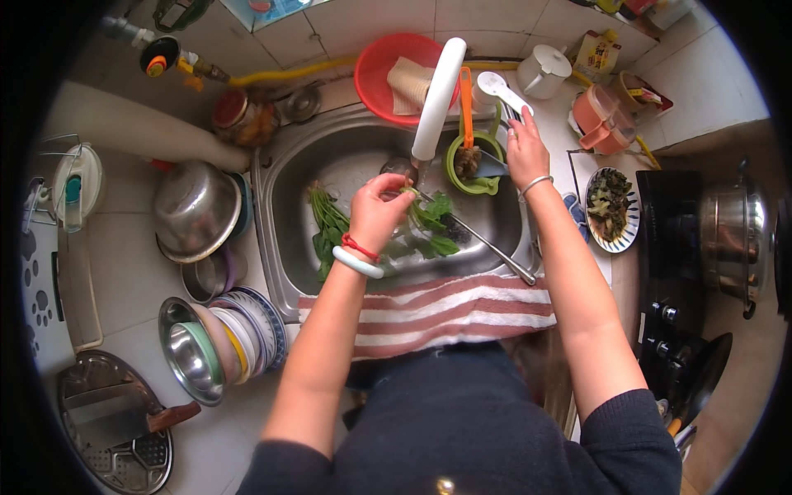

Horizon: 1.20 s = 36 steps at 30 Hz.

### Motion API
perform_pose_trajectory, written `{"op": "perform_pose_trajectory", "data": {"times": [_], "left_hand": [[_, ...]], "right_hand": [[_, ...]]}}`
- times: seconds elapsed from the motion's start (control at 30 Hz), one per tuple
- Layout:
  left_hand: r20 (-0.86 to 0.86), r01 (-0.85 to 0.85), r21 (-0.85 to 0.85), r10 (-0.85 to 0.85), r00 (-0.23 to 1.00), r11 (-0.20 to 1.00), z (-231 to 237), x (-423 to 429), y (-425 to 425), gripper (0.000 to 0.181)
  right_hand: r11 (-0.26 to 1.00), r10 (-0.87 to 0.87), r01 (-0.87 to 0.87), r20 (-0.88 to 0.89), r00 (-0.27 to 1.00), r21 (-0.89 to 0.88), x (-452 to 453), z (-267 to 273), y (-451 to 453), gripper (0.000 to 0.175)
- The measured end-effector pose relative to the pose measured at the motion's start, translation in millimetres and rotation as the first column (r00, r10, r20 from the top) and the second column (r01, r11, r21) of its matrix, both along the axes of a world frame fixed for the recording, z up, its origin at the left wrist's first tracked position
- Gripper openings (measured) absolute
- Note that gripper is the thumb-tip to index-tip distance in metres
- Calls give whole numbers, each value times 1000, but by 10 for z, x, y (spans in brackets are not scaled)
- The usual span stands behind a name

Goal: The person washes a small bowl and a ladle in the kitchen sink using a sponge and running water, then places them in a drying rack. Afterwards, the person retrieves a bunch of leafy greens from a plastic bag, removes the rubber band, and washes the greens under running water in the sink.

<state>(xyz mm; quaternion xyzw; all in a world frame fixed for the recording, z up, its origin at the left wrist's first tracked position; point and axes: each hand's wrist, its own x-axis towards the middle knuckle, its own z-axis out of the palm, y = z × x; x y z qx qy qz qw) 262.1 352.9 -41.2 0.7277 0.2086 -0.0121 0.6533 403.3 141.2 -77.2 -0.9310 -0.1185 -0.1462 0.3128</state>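
Note:
My left hand [378, 207] pinches the reddish root end of a bunch of leafy greens [433, 223] below the white faucet spout [439, 99]. A thin water stream runs from it. The leaves hang low in the stainless steel sink [278, 185]. More greens [325, 216] lie at the sink's left side, with stems toward the back. My right hand [529, 151] is raised at the sink's right rim, fingers extended. Its fingertips are at the end of the white faucet lever [504, 93]. Under its palm, a grey flat blade-like piece [492, 167] sticks out of a green hanging basket [455, 170].
An orange-handled scrubber [466, 111] stands in the basket. A metal rod [495, 250] slants across the sink's front right. A striped towel [433, 315] covers the front edge. Stacked bowls [204, 352] and a cleaver [111, 414] lie left; a plate of greens [612, 207] and stove [668, 247] stand right.

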Motion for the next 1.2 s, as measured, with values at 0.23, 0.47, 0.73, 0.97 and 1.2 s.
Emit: {"op": "perform_pose_trajectory", "data": {"times": [0.23, 0.47, 0.73, 0.97, 1.2], "left_hand": [[202, 162, -277, -107, 974, 947, 126, -66, 203, 22], [164, 8, -336, 50, 985, 942, 270, -134, 119, 23], [209, 82, 429, -188, 960, 900, 485, -196, 75, 21], [280, 114, 500, -285, 917, 858, 493, -179, 161, 15], [289, 113, 641, -374, 881, 760, 393, -216, 155, 14]], "right_hand": [[658, 712, -243, -485, 507, 712, -641, 182, 509, 20], [628, 716, -114, -514, 472, 770, -914, 357, 740, 25], [721, 688, -466, -457, 563, 513, -856, 501, 734, 24], [608, 790, -628, -450, 418, 486, -723, 502, 719, 24], [535, 795, -704, -562, 230, 468, -567, 588, 676, 18]]}}
